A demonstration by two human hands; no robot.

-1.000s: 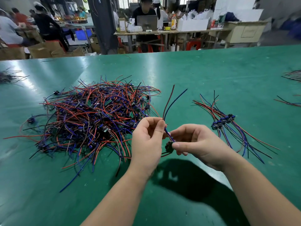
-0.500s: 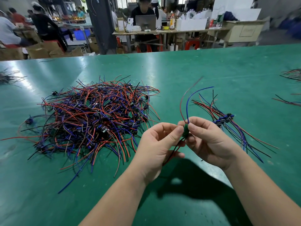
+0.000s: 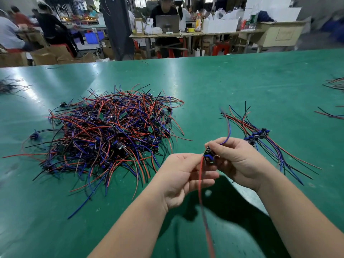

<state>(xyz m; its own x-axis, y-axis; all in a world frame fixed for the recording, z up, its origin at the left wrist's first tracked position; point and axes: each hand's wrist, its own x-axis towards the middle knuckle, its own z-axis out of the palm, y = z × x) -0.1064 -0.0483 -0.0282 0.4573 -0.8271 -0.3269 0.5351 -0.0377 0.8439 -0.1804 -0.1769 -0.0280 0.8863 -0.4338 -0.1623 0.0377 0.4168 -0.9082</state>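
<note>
Wired module (image 3: 208,156) pinched by right hand (image 3: 240,162); left hand (image 3: 181,176) grips red wire (image 3: 199,185).

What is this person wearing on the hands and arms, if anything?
The left hand and right hand are bare: no gloves or rings show. The left forearm and right forearm are bare to the frame edge, with no sleeve, watch or band in view.
</note>
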